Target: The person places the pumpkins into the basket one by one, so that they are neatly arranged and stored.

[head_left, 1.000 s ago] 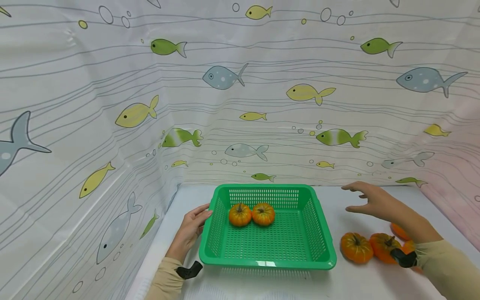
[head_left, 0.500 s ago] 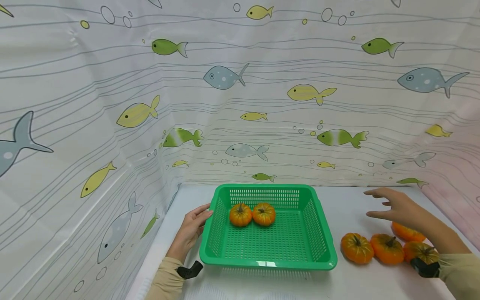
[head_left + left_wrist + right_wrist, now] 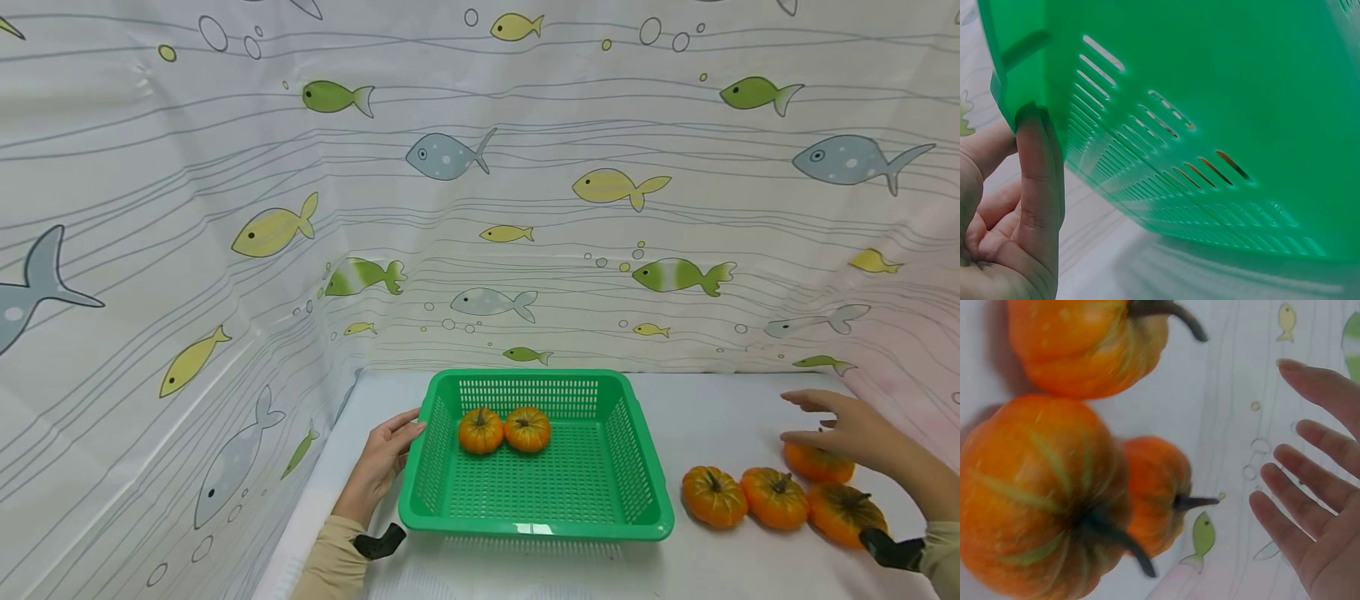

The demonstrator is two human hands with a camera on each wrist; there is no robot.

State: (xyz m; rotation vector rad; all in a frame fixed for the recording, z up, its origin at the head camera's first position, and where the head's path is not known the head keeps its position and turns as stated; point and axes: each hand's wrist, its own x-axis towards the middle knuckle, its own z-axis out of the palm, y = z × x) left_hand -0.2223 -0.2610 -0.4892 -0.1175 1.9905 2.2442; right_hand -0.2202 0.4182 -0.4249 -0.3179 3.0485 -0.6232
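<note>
A green plastic basket [image 3: 536, 492] with slotted walls stands on the table, two small orange pumpkins side by side in it, a left pumpkin [image 3: 481, 432] and a right pumpkin [image 3: 527, 431]. My left hand [image 3: 384, 458] grips the basket's left rim; the left wrist view shows its fingers [image 3: 1038, 181] tucked under the lip. To the right of the basket lie several more pumpkins. My right hand [image 3: 851, 429], fingers spread and holding nothing, hovers over the back pumpkin [image 3: 816, 463] and partly hides it. Closest in the right wrist view is a large pumpkin [image 3: 1035, 500] with a dark stem.
In front of the right hand's pumpkins sits a row: one near the basket [image 3: 714, 497], a middle pumpkin [image 3: 776, 498] and a right-hand pumpkin [image 3: 847, 514]. A white fish-print sheet [image 3: 555, 258] hangs behind and at both sides of the white table [image 3: 585, 575].
My right hand has moved right, away from the basket, to above the back pumpkin, uncovering the pumpkins in front. The left hand and the basket have stayed put.
</note>
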